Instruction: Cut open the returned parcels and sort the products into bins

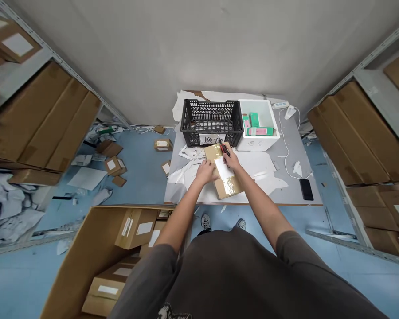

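Note:
A flat taped cardboard parcel (228,186) with a white label lies on the grey table (292,190) in front of me. My left hand (205,170) rests on its left edge, fingers curled down against the box. My right hand (232,159) is closed round a red and black box cutter (224,148), whose tip touches the far end of the parcel. Torn white paper scraps (189,155) lie around the parcel.
Behind the parcel stand a black plastic crate (211,120) and a white foam box (267,137) holding green and pink cartons. A black phone (306,189) lies at the table's right. A large open carton of parcels (86,257) stands lower left. Shelves of boxes flank both sides.

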Motion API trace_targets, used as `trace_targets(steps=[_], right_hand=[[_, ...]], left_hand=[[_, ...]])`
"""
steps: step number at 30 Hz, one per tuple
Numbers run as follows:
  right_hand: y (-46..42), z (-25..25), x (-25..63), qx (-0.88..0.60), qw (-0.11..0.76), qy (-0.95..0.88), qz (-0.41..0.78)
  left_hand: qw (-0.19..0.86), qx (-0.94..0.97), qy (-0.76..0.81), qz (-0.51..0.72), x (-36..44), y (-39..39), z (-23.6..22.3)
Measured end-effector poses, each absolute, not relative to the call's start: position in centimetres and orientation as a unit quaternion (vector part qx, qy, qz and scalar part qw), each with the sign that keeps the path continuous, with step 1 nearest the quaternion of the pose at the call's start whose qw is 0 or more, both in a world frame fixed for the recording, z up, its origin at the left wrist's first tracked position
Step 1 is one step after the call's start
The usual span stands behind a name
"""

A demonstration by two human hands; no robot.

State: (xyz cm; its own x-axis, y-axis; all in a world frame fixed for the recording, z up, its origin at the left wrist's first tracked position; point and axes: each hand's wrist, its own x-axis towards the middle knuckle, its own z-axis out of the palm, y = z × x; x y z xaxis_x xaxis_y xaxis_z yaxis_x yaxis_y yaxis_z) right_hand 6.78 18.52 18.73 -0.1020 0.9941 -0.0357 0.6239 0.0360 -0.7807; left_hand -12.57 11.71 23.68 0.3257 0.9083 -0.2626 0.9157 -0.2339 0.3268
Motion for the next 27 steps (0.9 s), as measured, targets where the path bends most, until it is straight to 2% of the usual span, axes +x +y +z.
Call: trace_targets(steps=[6,10,17,27], right_hand=[[18.6,19.2,6.0,-0.637,0.235,-0.675,0.288],[18.4,20.0,6.3,-0.653,0.155,-0.691,0.270],[18.9,21.1,5.1,-0.641,0.080,-0.723,0.244],[16.9,22.2,4.7,-0.593,0.029,-0.769,0.236]], left_hand=[[0.255,0.780,0.569,-0.051,-13.4,17.6,22.5],[0.267,0.773,0.572,-0.064,-13.2,19.2,21.4],[0.255,0.753,0.604,-0.057,-12.9,18.6,20.7],[0.238,0.668,0.702,-0.061,-10.5,14.2,21.6]])
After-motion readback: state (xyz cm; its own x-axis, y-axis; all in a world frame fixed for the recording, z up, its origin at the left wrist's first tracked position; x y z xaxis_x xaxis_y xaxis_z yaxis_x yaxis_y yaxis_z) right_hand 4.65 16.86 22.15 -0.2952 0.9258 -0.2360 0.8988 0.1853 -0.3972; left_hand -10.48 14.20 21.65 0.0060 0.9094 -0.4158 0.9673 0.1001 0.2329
